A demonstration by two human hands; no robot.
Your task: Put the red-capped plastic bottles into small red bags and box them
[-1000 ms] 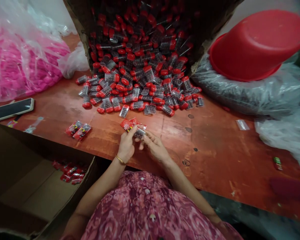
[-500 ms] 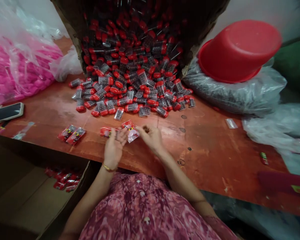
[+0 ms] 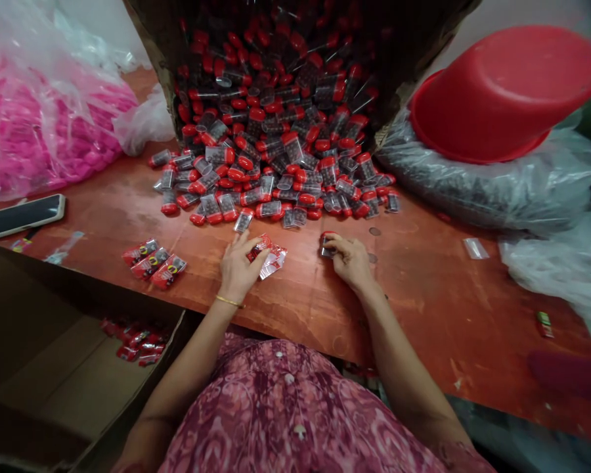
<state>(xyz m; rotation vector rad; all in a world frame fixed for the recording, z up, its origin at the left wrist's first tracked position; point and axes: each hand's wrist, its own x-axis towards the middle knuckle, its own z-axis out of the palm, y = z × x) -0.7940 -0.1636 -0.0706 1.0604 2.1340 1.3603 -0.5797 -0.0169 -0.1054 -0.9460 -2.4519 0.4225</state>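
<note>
Room across the table (image 3: 433,315) right of my right hand (image 3: 352,263), container heap (image 3: 276,164) blocking far middle, red bucket (image 3: 502,98) far right

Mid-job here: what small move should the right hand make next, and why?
The right hand should probably bring its red-topped container across to the printed wrappers: what shows of it looks unwrapped, the left hand is at those wrappers, and three printed packs lie to the left.

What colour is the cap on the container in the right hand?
Red; the cap shows best in the head view.
</note>
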